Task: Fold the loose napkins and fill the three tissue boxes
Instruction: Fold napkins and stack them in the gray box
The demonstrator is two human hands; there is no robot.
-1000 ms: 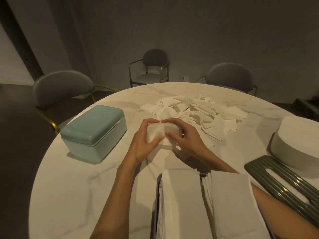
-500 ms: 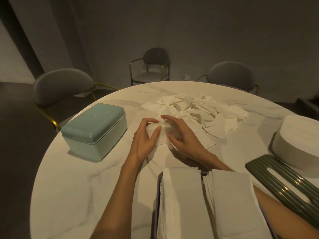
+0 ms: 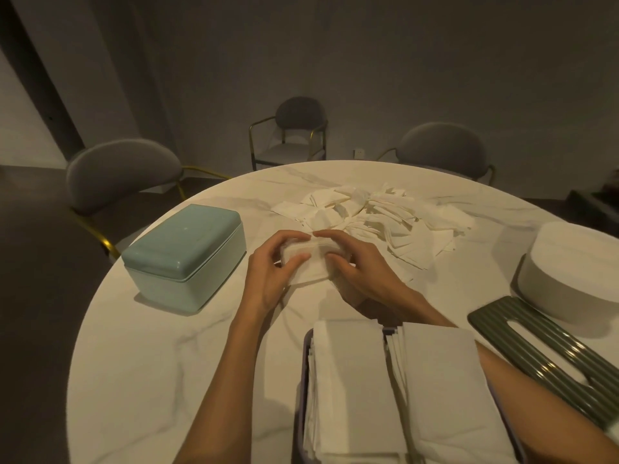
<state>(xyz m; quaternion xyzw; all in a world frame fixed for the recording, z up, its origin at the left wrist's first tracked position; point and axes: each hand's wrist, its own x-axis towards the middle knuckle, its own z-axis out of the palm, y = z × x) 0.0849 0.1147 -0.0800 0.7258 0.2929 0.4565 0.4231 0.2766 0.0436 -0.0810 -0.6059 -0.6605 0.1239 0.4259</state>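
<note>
Left hand and right hand pinch one white folded napkin; loose napkin pile just beyond, two folded stacks nearer.

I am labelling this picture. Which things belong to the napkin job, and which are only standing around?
Job: left hand, right hand, napkin being folded, loose napkin pile, teal box, round white box, open box of folded napkins, ribbed green lid.
Around: three chairs.
</note>
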